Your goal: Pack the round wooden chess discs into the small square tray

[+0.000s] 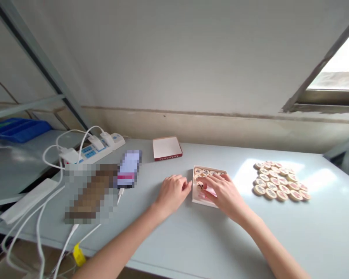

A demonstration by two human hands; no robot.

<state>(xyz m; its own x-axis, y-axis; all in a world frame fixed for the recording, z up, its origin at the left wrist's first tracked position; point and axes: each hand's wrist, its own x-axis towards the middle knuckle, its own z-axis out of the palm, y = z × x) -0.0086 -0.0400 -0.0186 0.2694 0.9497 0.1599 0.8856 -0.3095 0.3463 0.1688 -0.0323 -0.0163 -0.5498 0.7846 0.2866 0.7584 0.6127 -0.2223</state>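
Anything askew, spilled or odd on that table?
Nothing looks spilled or damaged. One untidy spot, on the left: white cables sprawl loosely near the power strip and droop over the table's front edge.

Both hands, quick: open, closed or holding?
Left hand: curled closed beside the shallow white box.
Right hand: open, fingers bent over the round cream pieces inside.

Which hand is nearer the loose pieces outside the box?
Right. The right hand is over the open box, left of the loose pieces; the left hand is farther, beside the box's left edge.
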